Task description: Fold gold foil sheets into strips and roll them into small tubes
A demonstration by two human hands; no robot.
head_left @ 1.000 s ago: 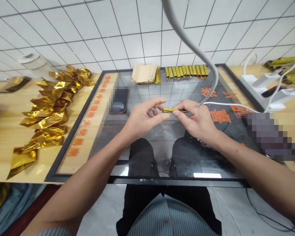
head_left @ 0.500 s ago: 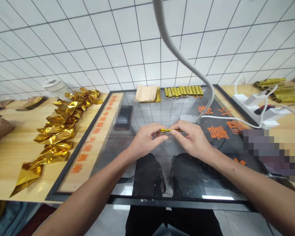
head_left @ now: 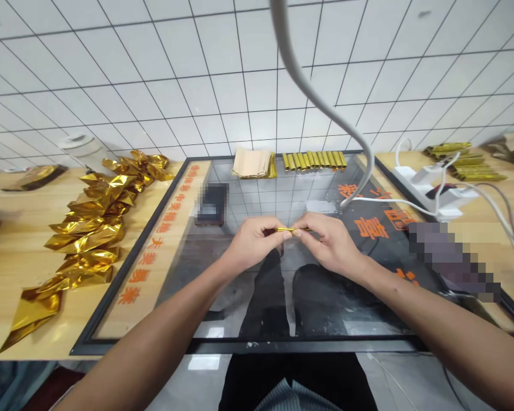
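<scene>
Over the glass-topped panel, my left hand (head_left: 253, 242) and my right hand (head_left: 328, 241) meet and pinch a narrow strip of folded or rolled gold foil paper (head_left: 284, 229) between thumbs and fingers. Most of the strip is hidden by the fingers. Behind my hands stands a stack of foil paper sheets (head_left: 252, 163), pale side up with gold edges. Beside it, a row of rolled gold paper tubes (head_left: 314, 160) lies along the panel's far edge.
Folded gold foil pieces (head_left: 89, 228) spread on the wooden table at left. A dark box (head_left: 212, 204) lies on the panel. At right are a white power strip (head_left: 428, 185), cables, a blurred phone-like object (head_left: 454, 260) and more gold rolls (head_left: 466, 162). A grey cable (head_left: 325, 108) hangs in front.
My left thumb has closed in toward the gold paper and my right thumb, and my fingertips are closer together. The view has shifted slightly; the other person's hand at far left shows less.
</scene>
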